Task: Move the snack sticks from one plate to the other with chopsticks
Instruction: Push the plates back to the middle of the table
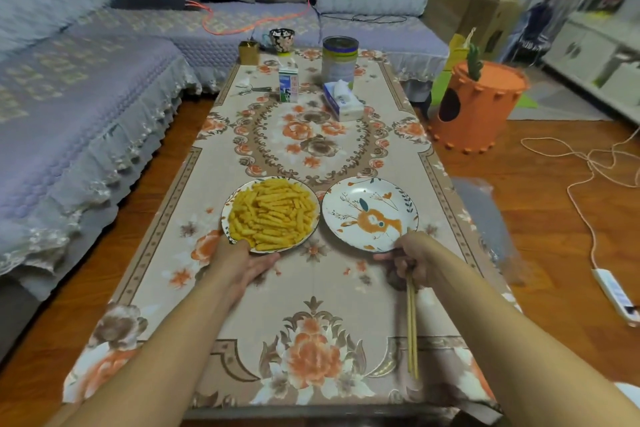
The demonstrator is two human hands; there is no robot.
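Two round patterned plates stand side by side on the floral tablecloth. The left plate (225,210) is heaped with yellow snack sticks (273,213). The right plate (349,199) carries an orange animal drawing and no food. My left hand (242,262) holds the near rim of the left plate, thumb on the edge. My right hand (414,258) touches the near rim of the right plate while gripping a pair of wooden chopsticks (412,326), which point back toward me.
At the far end of the table (311,288) are a milk carton (288,84), a tissue pack (343,101), a tall tin (340,59), a mug (282,40) and a small gold box (248,52). A sofa (79,107) runs along the left.
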